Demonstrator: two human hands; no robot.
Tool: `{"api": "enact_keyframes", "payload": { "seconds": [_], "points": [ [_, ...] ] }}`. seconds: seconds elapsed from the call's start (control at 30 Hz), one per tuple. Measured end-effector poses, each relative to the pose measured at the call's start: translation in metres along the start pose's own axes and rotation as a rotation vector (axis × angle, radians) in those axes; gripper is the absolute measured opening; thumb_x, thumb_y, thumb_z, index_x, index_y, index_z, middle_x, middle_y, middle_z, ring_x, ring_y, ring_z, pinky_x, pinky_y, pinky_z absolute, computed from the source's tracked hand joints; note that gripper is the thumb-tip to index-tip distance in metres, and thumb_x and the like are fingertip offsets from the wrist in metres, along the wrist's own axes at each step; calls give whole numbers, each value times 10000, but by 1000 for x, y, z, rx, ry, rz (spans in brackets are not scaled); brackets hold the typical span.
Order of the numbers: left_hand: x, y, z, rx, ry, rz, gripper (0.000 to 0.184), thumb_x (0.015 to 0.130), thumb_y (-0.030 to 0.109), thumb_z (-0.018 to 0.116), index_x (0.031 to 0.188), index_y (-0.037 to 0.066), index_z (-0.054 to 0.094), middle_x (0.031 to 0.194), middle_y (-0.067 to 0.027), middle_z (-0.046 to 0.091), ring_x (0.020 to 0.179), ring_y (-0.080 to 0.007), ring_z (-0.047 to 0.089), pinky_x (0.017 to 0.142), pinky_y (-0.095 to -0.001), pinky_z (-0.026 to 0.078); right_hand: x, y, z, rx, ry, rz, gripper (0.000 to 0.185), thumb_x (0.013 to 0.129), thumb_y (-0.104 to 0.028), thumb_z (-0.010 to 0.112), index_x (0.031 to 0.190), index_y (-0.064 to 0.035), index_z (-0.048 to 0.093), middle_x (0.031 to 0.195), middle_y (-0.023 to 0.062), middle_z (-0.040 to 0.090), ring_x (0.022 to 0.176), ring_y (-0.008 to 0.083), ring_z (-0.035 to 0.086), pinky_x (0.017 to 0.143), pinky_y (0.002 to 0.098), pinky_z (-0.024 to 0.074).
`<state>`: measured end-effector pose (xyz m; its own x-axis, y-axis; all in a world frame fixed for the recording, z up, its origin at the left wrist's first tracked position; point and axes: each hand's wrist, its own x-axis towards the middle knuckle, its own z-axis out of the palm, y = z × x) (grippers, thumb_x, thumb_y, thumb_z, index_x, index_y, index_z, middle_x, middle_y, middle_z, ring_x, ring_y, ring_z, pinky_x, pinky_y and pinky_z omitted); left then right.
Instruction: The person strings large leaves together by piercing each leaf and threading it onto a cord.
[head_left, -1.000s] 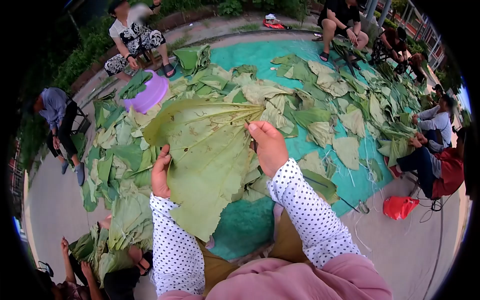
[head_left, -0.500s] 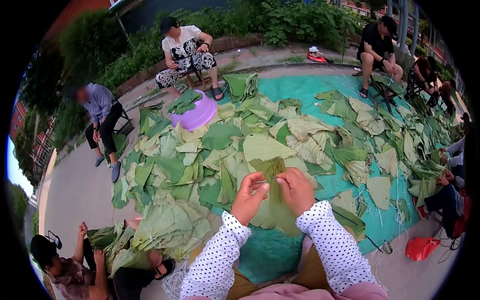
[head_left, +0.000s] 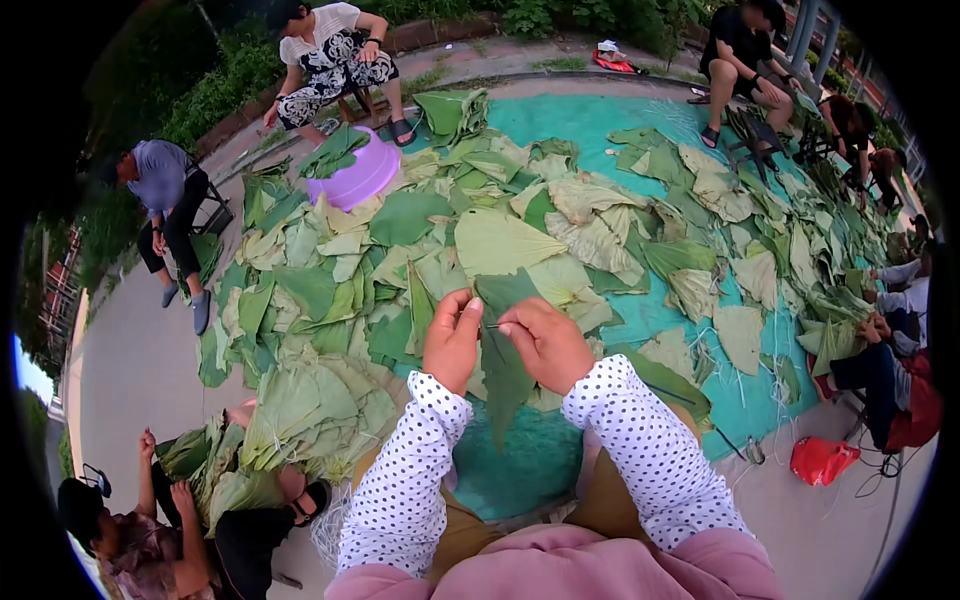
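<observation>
My left hand (head_left: 453,340) and my right hand (head_left: 548,342) are close together at chest height, both closed in a pinch. A thin, dark, needle-like piece (head_left: 493,326) spans the small gap between the fingertips, its end at my right thumb and forefinger. Behind and below my hands hangs a dark green lotus leaf (head_left: 503,375), its top edge by my left fingers. Exactly how the left fingers grip it is hidden. Beyond lies a broad heap of overlapping lotus leaves (head_left: 400,260), some fresh green, some pale and dry.
Leaves spread over a teal tarp (head_left: 570,125). A purple basin (head_left: 365,170) stands at the back left. Several seated people surround the heap, one close at lower left (head_left: 150,540). A red bag (head_left: 823,462) and loose white strings (head_left: 700,350) lie to the right.
The view has tipped downward and shifted right. Both hands stay pinched close together; the leaf hanging between them now looks darker and narrower. The seated person by the basin has lowered one arm.
</observation>
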<state>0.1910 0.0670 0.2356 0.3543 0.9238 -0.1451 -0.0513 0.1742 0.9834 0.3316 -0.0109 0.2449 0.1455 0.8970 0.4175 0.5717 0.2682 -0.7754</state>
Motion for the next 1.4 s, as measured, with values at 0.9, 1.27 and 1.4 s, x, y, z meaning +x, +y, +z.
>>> {"api": "enact_keyframes", "payload": {
  "seconds": [0.9,1.27,1.4],
  "points": [
    [-9,0,10,-80,-55,-26,208,928,79,566,1123,11,572,1003,-7,602,906,-77,538,824,-224,430,3,5,-8,-137,51,193,136,857,-160,611,877,-28,586,789,154,637,696,331,619,621,415,483],
    [-13,-4,13,-12,-76,-16,227,928,94,583,1139,12,592,1011,-13,613,908,-80,541,809,-239,447,3,5,-7,-203,17,185,137,855,-163,595,858,-28,574,803,174,631,720,366,617,636,446,487],
    [-15,3,14,-120,-95,-90,230,933,102,575,1148,21,586,1019,-25,619,904,-94,558,804,-260,465,4,4,-8,-176,27,202,136,857,-166,598,864,-32,575,799,175,628,716,367,613,634,447,482]
  ]
}}
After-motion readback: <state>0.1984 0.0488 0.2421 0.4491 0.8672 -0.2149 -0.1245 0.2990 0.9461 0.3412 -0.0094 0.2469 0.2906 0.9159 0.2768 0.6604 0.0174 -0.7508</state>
